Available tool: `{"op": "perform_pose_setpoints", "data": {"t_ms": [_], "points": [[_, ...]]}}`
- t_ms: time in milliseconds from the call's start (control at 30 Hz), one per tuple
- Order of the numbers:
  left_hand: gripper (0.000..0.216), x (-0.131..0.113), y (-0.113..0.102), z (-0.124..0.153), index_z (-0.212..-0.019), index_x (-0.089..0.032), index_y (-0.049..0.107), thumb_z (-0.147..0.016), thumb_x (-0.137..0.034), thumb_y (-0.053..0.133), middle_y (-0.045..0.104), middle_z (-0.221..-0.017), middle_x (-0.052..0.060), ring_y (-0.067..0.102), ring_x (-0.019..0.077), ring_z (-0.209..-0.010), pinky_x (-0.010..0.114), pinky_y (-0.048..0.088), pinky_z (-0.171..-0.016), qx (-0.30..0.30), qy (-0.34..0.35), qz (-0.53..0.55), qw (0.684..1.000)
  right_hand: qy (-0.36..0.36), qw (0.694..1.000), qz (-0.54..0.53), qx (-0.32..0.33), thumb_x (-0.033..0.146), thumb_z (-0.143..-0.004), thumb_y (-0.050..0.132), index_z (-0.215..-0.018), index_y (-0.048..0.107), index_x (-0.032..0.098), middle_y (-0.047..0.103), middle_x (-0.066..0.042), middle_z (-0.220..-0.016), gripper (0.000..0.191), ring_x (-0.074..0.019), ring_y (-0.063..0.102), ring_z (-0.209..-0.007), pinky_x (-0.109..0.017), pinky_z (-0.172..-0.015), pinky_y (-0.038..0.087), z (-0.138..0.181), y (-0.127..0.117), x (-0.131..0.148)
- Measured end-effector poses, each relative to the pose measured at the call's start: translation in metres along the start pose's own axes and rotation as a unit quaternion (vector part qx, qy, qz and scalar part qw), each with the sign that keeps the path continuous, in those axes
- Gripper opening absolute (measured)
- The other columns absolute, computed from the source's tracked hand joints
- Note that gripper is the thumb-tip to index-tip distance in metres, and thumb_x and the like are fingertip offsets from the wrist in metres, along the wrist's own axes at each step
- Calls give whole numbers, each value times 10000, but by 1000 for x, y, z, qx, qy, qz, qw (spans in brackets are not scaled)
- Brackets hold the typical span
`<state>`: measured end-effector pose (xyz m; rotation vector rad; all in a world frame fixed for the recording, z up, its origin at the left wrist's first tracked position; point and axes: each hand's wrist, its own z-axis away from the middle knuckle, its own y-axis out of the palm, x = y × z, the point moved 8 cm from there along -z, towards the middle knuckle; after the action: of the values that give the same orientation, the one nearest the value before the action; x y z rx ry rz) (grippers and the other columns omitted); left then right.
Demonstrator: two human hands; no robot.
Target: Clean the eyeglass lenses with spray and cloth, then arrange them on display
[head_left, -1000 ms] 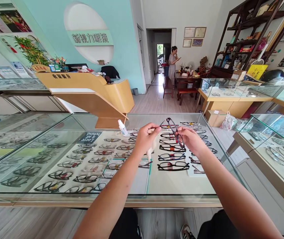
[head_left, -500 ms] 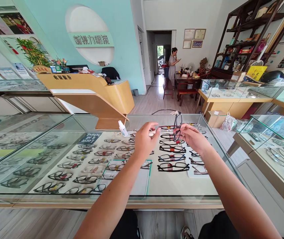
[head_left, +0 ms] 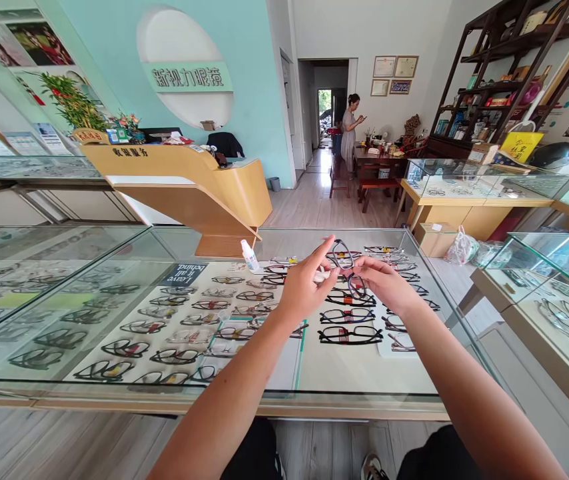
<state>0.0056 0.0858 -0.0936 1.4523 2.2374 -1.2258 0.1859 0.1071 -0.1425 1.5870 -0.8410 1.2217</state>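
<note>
Above the glass counter, a pair of dark-framed eyeglasses [head_left: 357, 287] is tilted in the air between my hands. My right hand [head_left: 382, 280] pinches the frame near its middle. From the other side, my left hand [head_left: 304, 283] curls around a small white wad [head_left: 321, 275], maybe cloth or tissue. The left fingertips reach the rim of the upper lens; whether they grip it I cannot tell. A small white bottle [head_left: 250, 257] stands on the counter, left of my left hand. Rows of eyeglasses [head_left: 350, 333] lie beneath my hands inside the display case.
The glass case [head_left: 364, 395] spans the space before me, with a dark printed card [head_left: 182, 275] among the frames. Another glass case [head_left: 554, 293] stands at right. Beyond are a wooden reception desk [head_left: 244, 193] and a person [head_left: 348, 133] standing by a table.
The eyeglasses have turned and tilted, their arms no longer sticking out to the left. My left hand has moved right, bringing the white wad up against the frame.
</note>
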Motion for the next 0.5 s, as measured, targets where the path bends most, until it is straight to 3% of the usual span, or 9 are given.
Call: {"op": "perform_pose_setpoints", "data": {"t_ms": [167,333,500], "points": [[515,0,0,1,-1550,-280,599,-1046,-378,647,733,-935,1,638,145,-737,277,494,-762,-2,-21,4,1000,-15,998,-61,10,484,-851,892,-900,701,296,817,-14,-1058,272,-231,731,-1051,-379,-959,521,2,4,8],[321,-9,19,2,-1340,-294,747,-1041,-307,632,812,-1106,53,756,208,-934,331,540,-885,89,39,-17,995,-24,994,-100,22,473,-863,873,-890,650,294,830,-16,-1157,287,-201,701,-848,-369,-830,534,4,7,16],[323,-2,29,4,-1351,-328,754,-1039,-337,670,823,-1266,53,786,229,-953,357,540,-882,119,45,-38,991,-37,991,-129,24,473,-901,841,-879,637,301,822,-23,-1283,267,-253,740,-1134,-417,-938,557,4,4,20]]}}
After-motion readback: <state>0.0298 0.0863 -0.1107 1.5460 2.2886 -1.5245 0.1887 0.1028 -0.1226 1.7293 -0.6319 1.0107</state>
